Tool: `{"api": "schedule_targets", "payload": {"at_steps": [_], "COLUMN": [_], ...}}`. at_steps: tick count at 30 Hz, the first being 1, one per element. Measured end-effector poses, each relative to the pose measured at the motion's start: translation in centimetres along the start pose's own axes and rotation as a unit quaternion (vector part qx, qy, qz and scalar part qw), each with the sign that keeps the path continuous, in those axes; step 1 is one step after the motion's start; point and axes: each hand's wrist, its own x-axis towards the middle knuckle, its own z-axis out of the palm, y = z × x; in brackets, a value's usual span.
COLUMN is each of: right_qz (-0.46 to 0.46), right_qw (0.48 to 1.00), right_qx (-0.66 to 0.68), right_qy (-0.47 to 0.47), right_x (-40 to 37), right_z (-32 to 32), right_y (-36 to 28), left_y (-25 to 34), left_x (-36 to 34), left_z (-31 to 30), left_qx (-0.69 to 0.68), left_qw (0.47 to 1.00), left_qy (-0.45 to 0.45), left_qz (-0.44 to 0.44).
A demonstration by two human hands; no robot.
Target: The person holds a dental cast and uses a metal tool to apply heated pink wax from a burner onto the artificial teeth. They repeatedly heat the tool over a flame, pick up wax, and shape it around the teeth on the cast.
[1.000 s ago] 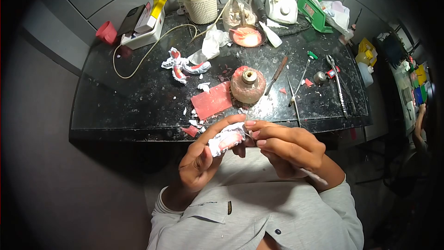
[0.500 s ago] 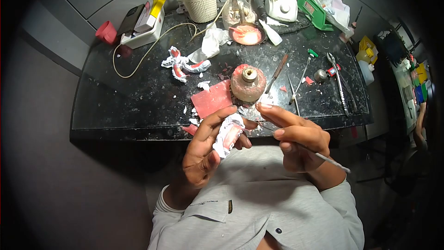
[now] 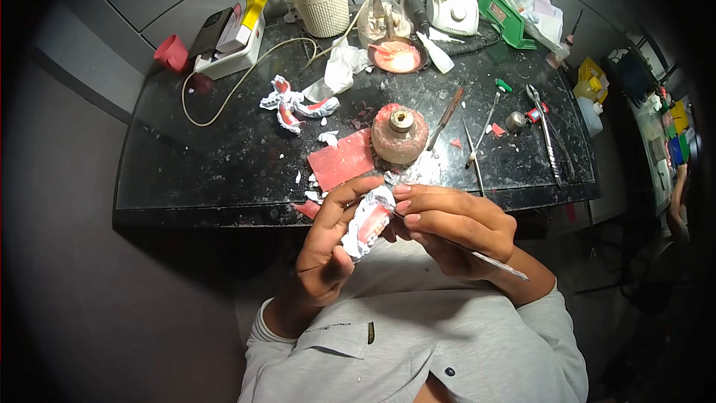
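Observation:
My left hand (image 3: 322, 248) is wrapped round a white plaster dental model (image 3: 356, 240), held tilted in front of the bench edge. Pink wax (image 3: 373, 222) with a row of small teeth covers part of its face. In a pinch, my right hand (image 3: 464, 227) grips a thin metal wax carver (image 3: 498, 264), its handle sticking out toward the lower right. The right fingertips are right at the model's upper right side, and the working tip is hidden behind them. Beyond the hands, a sheet of pink wax (image 3: 341, 160) lies beside a glass spirit burner (image 3: 400, 136).
More plaster models with pink wax (image 3: 287, 108) lie at the left. A pan of pink wax (image 3: 397, 56) stands behind the burner. A wax knife (image 3: 447, 116), crossed tools (image 3: 477, 145) and a long metal tool (image 3: 549, 138) lie to the right. White crumbs dot the bench (image 3: 201, 172).
My right hand has moved left and in to the model, bringing the carver along. My left hand and the model have stayed nearly in place.

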Motion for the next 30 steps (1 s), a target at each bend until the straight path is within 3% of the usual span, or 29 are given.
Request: {"api": "schedule_targets", "payload": {"at_steps": [18, 30], "right_qz": [-0.018, 0.033], "right_qw": [1.000, 0.998], "right_qx": [-0.004, 0.057], "right_qy": [-0.016, -0.015], "right_x": [-0.5, -0.7], "right_z": [-0.2, -0.5], "right_y": [0.7, 0.6], "left_y": [0.1, 1.5], "left_x": [0.1, 0.0], "left_z": [-0.1, 0.2], "left_qx": [0.005, 0.048], "left_qw": [1.000, 0.998], "left_qy": [-0.004, 0.003], "left_qz": [0.005, -0.033]}}
